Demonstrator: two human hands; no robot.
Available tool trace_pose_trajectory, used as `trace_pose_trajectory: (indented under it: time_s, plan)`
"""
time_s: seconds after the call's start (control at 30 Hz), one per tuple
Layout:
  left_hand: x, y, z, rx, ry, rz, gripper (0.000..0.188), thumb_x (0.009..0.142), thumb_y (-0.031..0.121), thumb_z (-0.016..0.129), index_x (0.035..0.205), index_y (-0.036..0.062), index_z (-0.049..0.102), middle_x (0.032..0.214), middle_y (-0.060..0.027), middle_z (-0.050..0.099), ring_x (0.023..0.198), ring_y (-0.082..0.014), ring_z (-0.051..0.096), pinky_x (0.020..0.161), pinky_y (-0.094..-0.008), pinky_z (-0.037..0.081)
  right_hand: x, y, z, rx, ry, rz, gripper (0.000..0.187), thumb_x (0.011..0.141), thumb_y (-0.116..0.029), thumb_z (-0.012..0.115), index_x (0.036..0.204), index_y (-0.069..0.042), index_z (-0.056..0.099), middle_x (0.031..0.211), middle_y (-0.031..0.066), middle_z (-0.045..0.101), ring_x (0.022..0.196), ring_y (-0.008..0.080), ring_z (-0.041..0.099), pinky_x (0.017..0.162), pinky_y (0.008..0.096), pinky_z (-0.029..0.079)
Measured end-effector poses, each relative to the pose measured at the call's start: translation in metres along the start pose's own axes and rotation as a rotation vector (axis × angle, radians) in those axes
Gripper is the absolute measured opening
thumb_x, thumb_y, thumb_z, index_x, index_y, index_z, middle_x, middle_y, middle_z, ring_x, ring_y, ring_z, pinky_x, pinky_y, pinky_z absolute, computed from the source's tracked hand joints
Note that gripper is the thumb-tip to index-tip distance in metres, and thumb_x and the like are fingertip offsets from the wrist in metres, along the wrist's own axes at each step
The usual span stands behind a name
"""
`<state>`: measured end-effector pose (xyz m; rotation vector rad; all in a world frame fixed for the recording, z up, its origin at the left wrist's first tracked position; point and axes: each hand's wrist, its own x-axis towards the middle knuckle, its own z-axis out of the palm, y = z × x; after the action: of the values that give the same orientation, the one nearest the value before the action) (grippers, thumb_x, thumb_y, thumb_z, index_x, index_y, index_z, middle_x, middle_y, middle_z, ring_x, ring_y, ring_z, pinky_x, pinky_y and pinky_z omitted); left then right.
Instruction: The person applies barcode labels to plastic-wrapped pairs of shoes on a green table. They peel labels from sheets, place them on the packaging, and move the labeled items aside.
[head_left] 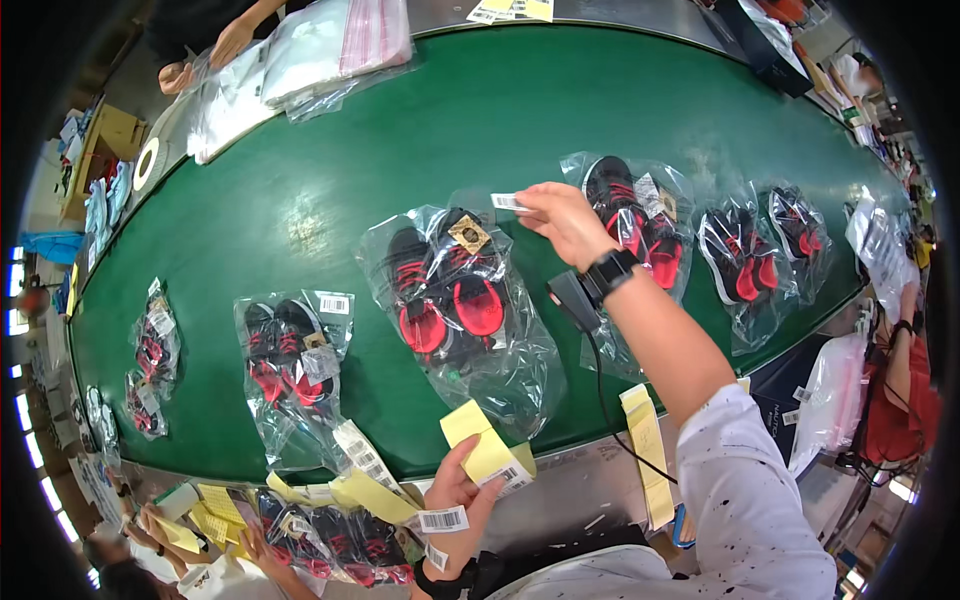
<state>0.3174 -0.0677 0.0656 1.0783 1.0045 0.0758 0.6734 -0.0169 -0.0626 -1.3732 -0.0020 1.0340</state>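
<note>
Black and red on green worktop (480, 120)

Shoes (408, 243) are black with red laces (408, 272) and insoles (479, 308). Labels (507, 202) carry black bars on white; a strip (646, 440) at the near edge is yellow. The sleeve (738, 480) is white, dark-speckled.

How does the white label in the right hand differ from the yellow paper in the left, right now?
The white label is much smaller than the yellow paper. The label is a single flat piece, while the paper looks bent or folded. The label, in the right hand, is farther from the body than the paper in the left hand. Both are pinched in fingers, and both show barcode printing.
</note>
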Motion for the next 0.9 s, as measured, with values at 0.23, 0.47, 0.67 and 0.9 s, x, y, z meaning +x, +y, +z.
trace_pose_trajectory:
  time_s: [0.23,0.47,0.67,0.9]
  plan:
    - [0.001,0.007,0.015,0.025,-0.061,-0.019,0.063,0.084,-0.015,0.061,0.141,-0.0039,0.038,0.13,-0.0185,0.055,0.108,-0.0181,0.062,0.076,-0.0237,0.054,0.046,0.015,0.024,0.168,-0.178,0.14,0.013,0.087,-0.005,0.069,0.091,-0.007,0.057,0.09,0.0089,0.067,0.079,0.0217,0.067,0.075,0.0343,0.054]
    - [-0.004,0.017,0.03,-0.059,-0.053,0.039,0.065,0.081,-0.019,0.06,0.141,-0.0052,0.037,0.136,-0.0201,0.049,0.113,-0.0211,0.059,0.083,-0.0267,0.055,0.047,0.026,0.041,0.092,-0.043,0.084,0.012,0.084,0.0,0.071,0.088,-0.004,0.061,0.087,0.0087,0.067,0.078,0.0204,0.067,0.071,0.033,0.056]
    - [-0.008,0.027,0.038,-0.048,-0.03,0.062,0.067,0.079,-0.019,0.062,0.14,-0.0068,0.038,0.137,-0.0197,0.048,0.113,-0.0206,0.059,0.084,-0.0273,0.056,0.05,0.04,0.052,-0.087,0.088,-0.101,0.01,0.078,0.002,0.073,0.08,-0.001,0.064,0.077,0.0081,0.067,0.066,0.0169,0.067,0.056,0.0303,0.055]
    - [-0.005,0.036,0.049,-0.093,0.043,0.106,0.065,0.081,-0.017,0.06,0.142,-0.0073,0.037,0.14,-0.0207,0.046,0.113,-0.0194,0.058,0.081,-0.0243,0.054,0.033,0.02,0.043,-0.492,0.15,-0.318,0.067,0.073,0.004,0.071,0.135,-0.002,0.046,0.077,0.0145,0.069,0.07,0.029,0.07,0.069,0.041,0.056]
